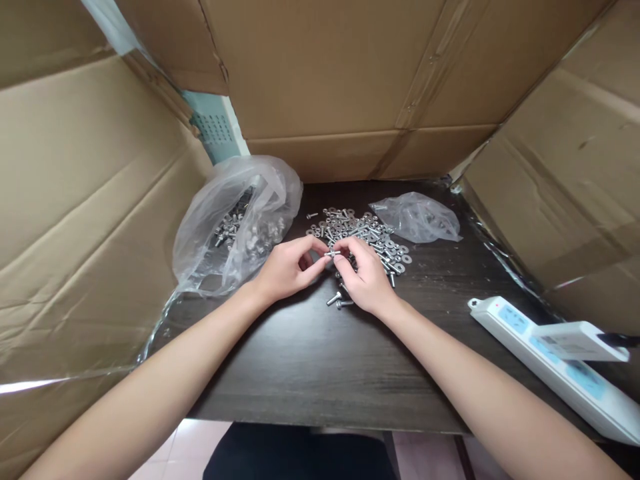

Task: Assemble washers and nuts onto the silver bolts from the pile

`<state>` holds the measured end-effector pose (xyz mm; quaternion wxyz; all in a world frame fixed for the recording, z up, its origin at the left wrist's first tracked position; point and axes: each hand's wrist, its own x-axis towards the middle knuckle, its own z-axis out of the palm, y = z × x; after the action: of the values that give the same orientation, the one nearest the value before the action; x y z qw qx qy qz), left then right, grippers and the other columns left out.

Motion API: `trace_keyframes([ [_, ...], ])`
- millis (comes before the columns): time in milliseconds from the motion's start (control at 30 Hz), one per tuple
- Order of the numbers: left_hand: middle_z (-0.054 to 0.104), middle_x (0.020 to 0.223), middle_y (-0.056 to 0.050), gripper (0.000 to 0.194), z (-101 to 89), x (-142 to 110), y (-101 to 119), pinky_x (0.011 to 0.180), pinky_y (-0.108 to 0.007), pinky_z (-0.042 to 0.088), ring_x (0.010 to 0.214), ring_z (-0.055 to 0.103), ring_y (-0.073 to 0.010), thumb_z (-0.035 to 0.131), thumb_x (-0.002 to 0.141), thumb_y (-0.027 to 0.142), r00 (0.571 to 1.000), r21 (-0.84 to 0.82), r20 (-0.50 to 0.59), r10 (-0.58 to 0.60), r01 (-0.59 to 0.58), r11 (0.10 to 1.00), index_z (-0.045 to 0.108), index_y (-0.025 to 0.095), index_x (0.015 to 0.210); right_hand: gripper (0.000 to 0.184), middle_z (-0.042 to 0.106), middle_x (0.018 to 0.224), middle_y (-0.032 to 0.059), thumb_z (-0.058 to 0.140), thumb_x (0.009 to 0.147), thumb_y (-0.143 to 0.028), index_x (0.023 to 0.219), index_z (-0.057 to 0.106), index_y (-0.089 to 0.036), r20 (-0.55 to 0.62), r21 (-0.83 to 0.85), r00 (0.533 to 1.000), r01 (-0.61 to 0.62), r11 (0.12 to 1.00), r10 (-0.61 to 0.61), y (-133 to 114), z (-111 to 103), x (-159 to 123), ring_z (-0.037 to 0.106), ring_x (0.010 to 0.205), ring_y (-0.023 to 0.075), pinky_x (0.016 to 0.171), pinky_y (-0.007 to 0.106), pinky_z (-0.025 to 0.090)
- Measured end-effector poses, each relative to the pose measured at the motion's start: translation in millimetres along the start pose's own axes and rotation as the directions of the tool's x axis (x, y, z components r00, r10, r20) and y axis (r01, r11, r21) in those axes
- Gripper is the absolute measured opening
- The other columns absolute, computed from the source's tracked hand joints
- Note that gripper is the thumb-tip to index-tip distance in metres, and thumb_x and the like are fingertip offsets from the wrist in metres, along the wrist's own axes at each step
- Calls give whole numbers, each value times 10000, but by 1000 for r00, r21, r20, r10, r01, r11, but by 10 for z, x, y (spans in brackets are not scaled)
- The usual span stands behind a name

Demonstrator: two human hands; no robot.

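Between my two hands, just in front of the heap, is a small silver bolt lying crosswise, with what looks like a washer or nut around it. My left hand pinches its left end between thumb and forefinger. On the other end, my right hand closes thumb and fingers. Behind and under the hands spreads a heap of bolts, nuts and washers. A few loose bolts lie nearer to me, below my right hand.
A clear plastic bag with metal hardware stands at left. A smaller clear bag lies at right behind the heap. A white power strip with a plugged-in adapter sits at the table's right. Cardboard walls enclose the dark table.
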<state>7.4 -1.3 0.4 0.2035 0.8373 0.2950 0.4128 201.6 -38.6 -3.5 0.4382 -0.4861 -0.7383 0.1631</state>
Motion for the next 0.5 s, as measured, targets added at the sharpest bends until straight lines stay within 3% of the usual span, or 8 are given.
trace_keyframes([
  [500,704,784,23,82,1,-12,0,568,-165,492,556,614,-68,695,944,217,1000,-13,16,-7,7,1000,680,162,1003,181,656,894,50,481,1019,-280,867,563,-226,13,-1,1000,14,1000,-14,11,-2,7,604,902,245,824,393,414],
])
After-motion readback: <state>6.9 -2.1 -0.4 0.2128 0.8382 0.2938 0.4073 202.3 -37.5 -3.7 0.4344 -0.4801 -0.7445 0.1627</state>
